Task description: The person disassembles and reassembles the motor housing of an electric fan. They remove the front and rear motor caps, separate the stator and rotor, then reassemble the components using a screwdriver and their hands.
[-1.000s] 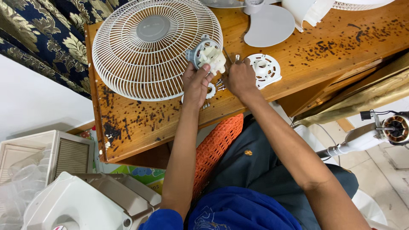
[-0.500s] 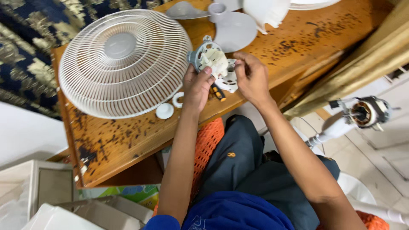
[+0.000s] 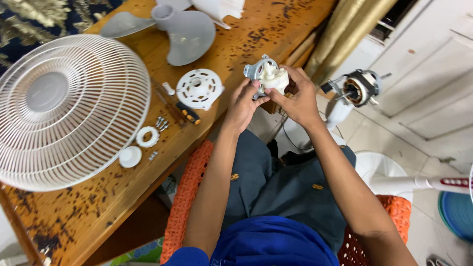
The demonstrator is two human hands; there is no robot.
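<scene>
Both of my hands hold a small fan motor part [image 3: 266, 75], a grey metal housing with a white plastic gearbox, just off the edge of the wooden table [image 3: 98, 197]. My left hand [image 3: 242, 104] grips it from below and the left. My right hand [image 3: 297, 96] grips it from the right, fingers curled on the white piece. On the table to the left lie a round white slotted disc [image 3: 199, 88], a screwdriver [image 3: 185, 111], several screws [image 3: 160, 123], a white ring nut [image 3: 147, 136] and a white cap [image 3: 130, 156].
A large white fan grille [image 3: 59, 111] covers the table's left side. A grey fan blade [image 3: 180, 29] lies at the far edge. On the floor to the right stands a fan stand with bare motor [image 3: 358, 88]. I sit on an orange woven stool [image 3: 189, 192].
The view has swung to the right and nearer. My hands have carried the motor part away from the grille and past the table's edge, over my lap.
</scene>
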